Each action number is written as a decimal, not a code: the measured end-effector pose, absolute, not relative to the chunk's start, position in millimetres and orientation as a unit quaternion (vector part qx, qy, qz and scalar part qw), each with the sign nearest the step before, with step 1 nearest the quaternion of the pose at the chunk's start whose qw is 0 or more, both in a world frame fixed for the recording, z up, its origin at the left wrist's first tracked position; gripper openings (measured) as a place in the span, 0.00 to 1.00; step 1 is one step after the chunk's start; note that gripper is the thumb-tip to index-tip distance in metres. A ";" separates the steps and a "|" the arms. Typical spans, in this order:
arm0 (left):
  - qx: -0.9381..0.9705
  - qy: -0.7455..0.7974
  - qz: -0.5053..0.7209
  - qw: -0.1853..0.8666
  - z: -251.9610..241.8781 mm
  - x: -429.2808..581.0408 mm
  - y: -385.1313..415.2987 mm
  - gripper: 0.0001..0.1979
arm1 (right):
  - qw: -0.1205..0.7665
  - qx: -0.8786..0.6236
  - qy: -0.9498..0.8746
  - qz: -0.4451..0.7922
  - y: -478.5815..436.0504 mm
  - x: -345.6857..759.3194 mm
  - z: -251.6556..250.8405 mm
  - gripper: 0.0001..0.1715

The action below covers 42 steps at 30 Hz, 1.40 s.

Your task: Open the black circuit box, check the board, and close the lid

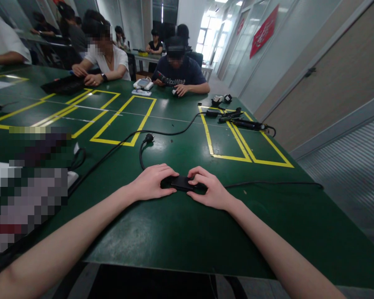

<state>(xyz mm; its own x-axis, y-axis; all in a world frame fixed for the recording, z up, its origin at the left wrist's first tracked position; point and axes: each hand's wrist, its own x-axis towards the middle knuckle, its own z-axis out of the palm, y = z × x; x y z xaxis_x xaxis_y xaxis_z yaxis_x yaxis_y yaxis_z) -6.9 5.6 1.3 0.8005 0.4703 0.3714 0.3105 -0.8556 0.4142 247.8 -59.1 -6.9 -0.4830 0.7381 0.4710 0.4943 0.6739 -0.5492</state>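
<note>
A black power adapter (181, 183) lies flat on the green table in front of me. My left hand (152, 181) grips its left end, fingers on the far side and thumb on the near side. The right end sits between the fingers and thumb of my right hand (210, 187). Behind my left hand a thick cord curves up to a black plug (148, 138) with its pins pointing right. From behind my right hand a thin cable (274, 183) runs right along the table. The adapter's two ends are partly hidden by my fingers.
Yellow tape rectangles (232, 158) mark the table (187, 232). Black cabled tools (244, 123) and plugs (217, 100) lie at the far right. Another long cable (112, 149) crosses from left to back. Blurred-out items (31, 195) are at the left. Co-workers (182, 70) sit across the table.
</note>
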 end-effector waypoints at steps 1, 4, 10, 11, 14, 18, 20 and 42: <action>0.934 0.211 0.233 0.170 1.2 -7.0 5.8 0.15 | 0.346 -0.369 -0.845 0.172 -59.2 247.5 -7.2 0.10; 0.935 0.212 0.226 0.171 1.3 -7.4 6.7 0.14 | 0.325 -0.380 -0.850 0.164 -59.1 246.7 -8.3 0.11; 0.944 0.213 0.204 0.151 1.9 1.2 0.6 0.20 | 0.326 -0.382 -0.859 0.100 -56.5 247.2 -12.5 0.13; 0.946 0.212 0.199 0.140 2.2 3.8 -0.9 0.21 | 0.329 -0.379 -0.860 0.094 -56.3 247.3 -12.7 0.13; 0.949 0.216 0.187 0.131 3.8 9.6 -2.7 0.23 | 0.331 -0.381 -0.859 0.089 -57.1 246.7 -10.7 0.13; 0.955 0.213 0.173 0.114 5.3 8.4 0.5 0.19 | 0.309 -0.384 -0.866 0.087 -59.9 244.6 -5.4 0.11; 0.960 0.203 0.169 0.094 4.8 5.6 1.5 0.18 | 0.296 -0.377 -0.874 0.076 -60.3 244.1 -3.7 0.12; 0.955 0.169 0.229 0.086 0.4 2.0 -2.5 0.16 | 0.385 -0.341 -0.856 0.054 -65.5 239.9 -8.0 0.17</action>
<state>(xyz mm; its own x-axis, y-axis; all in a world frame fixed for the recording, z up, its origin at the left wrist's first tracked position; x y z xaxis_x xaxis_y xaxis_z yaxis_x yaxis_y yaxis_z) 2.0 -2.5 0.4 0.8383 0.3621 0.4075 0.2834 -0.9281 0.2416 239.9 -65.5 -8.0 -0.4703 0.6255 0.6225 0.5417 0.7615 -0.3559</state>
